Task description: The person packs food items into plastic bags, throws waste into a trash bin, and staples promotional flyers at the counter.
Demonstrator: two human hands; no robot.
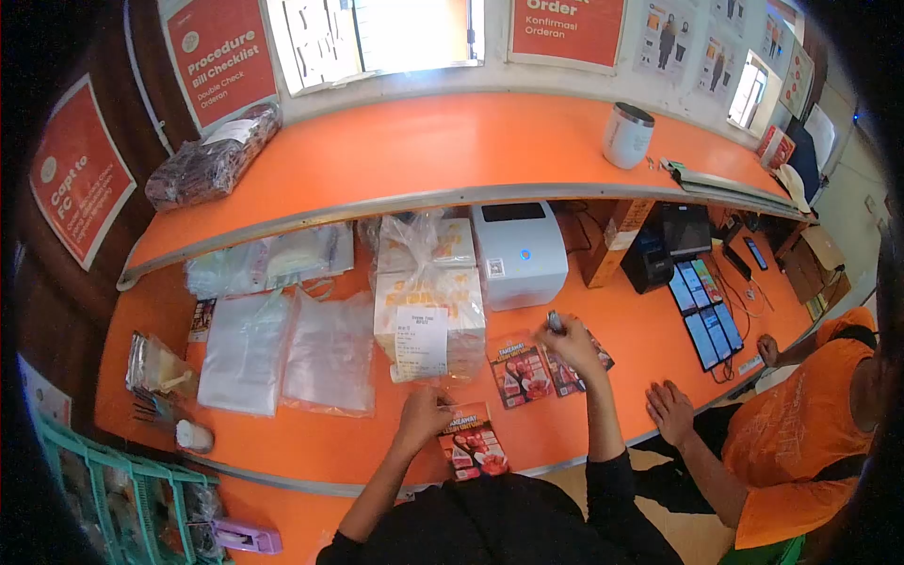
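My left hand point(426, 417) is closed at the upper left corner of a printed flyer point(476, 443) with food pictures, close to the counter's front edge. My right hand point(574, 347) is raised over more flyers, its fingers closed round a small silver-grey object point(556, 322) whose kind I cannot make out. Under and beside that hand lie another flyer point(521, 373) and a partly covered flyer point(562, 371). Behind my left hand stand white boxes point(428, 306) in a knotted clear plastic bag, with a printed receipt point(421, 343) on the front.
A label printer point(521, 254) stands right of the boxes. Clear plastic bags point(243, 353) lie left. Several phones point(706, 315) lie in a group near a co-worker in an orange shirt point(800, 452), whose hand point(669, 411) rests on the counter edge. A tumbler point(628, 137) stands on the upper shelf.
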